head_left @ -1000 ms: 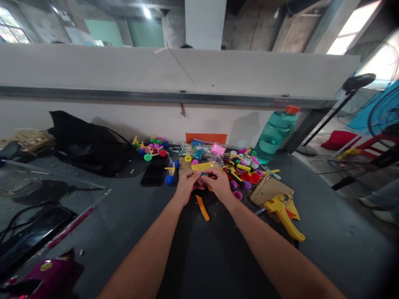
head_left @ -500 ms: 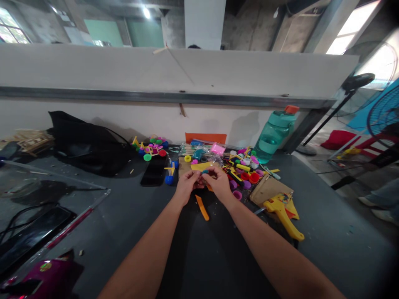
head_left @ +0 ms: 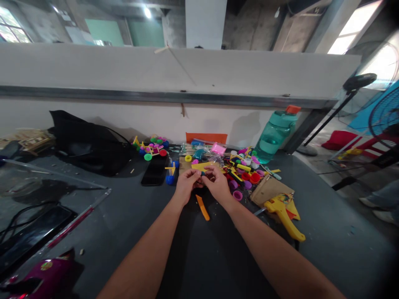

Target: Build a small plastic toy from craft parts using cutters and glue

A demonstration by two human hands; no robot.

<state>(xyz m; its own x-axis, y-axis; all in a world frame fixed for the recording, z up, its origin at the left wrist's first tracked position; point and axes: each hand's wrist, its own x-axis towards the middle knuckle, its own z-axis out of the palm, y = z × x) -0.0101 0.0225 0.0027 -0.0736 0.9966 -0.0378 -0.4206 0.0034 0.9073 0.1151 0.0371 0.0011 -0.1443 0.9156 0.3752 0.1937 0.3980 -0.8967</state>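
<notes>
My left hand point(head_left: 188, 182) and my right hand point(head_left: 215, 181) meet above the middle of the dark table, fingertips pinched together. Between them shows a small dark teal piece point(head_left: 203, 173), mostly covered by the fingers; its kind I cannot make out. Just below the hands an orange strip point(head_left: 203, 207) lies on the table, its upper end near the fingers. Behind them is a yellow sheet point(head_left: 204, 166) on brown cardboard. Purple bottle caps point(head_left: 237, 195) and red caps point(head_left: 254, 178) lie to the right of my right hand.
A yellow glue gun point(head_left: 285, 214) rests at right, beside a cardboard piece point(head_left: 269, 189). A teal water bottle point(head_left: 274, 135) stands behind. At left are a black phone point(head_left: 153, 171), small colourful wheeled models point(head_left: 152, 149) and a black bag point(head_left: 87, 143). A white partition point(head_left: 131, 68) closes off the back.
The teal piece shows slightly less between my fingers, and the fingertips have shifted a little around it. The whole view has moved slightly; the surrounding things stay in place.
</notes>
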